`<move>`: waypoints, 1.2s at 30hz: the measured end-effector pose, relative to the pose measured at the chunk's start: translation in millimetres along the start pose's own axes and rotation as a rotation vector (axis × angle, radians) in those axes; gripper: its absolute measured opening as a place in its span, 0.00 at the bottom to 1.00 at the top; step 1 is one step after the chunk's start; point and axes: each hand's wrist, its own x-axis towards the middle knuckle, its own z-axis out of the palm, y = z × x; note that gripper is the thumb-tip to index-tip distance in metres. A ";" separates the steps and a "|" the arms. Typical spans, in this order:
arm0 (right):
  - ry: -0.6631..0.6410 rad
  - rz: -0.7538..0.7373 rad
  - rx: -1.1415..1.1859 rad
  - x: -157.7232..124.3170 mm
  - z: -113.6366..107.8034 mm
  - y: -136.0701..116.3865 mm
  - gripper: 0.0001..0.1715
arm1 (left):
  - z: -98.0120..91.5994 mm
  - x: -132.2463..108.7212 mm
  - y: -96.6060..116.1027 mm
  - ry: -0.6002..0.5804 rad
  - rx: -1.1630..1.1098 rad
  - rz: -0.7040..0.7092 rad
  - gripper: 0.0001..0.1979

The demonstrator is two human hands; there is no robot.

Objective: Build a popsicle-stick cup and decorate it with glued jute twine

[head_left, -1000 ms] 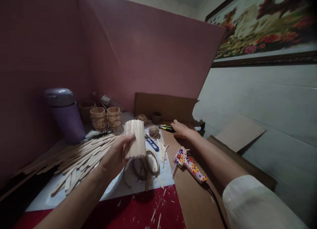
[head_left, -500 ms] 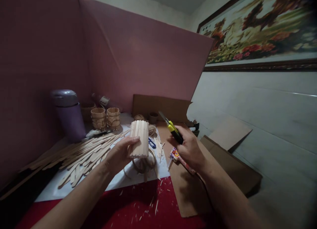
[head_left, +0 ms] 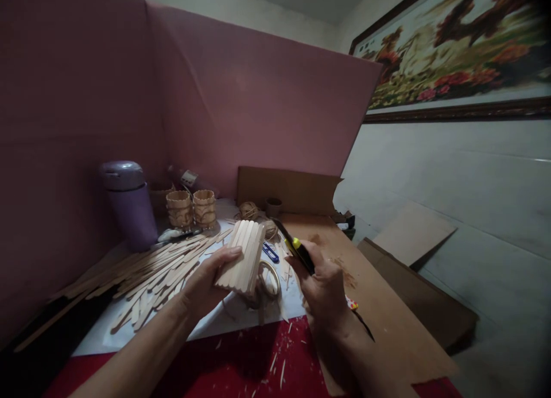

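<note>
My left hand [head_left: 206, 283] grips a curved panel of glued wooden craft sticks [head_left: 243, 257], held tilted above the white sheet [head_left: 206, 323]. My right hand [head_left: 322, 283] is closed round a yellow and black utility knife [head_left: 295, 250], whose blade points up and left, close to the right edge of the stick panel. Under my right wrist lies a flower-patterned glue gun [head_left: 352, 304], mostly hidden. A wire or rattan ring [head_left: 270, 277] lies on the sheet just below the panel.
Loose craft sticks [head_left: 146, 269] are heaped at the left. A purple flask [head_left: 129, 205], two small stick cups [head_left: 191, 207], twine balls [head_left: 248, 209] and blue snips [head_left: 271, 252] stand behind. Brown cardboard [head_left: 379, 312] covers the right side; wood chips litter the red cloth [head_left: 241, 369].
My right hand picked the knife up from the back of the cardboard and brought it toward me, close to the stick panel. My left hand tilted the panel to the right.
</note>
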 end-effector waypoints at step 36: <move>0.034 -0.442 -0.461 -12.7 3.2 -8.1 0.34 | 14.5 -9.4 -3.4 -0.098 0.090 0.123 0.22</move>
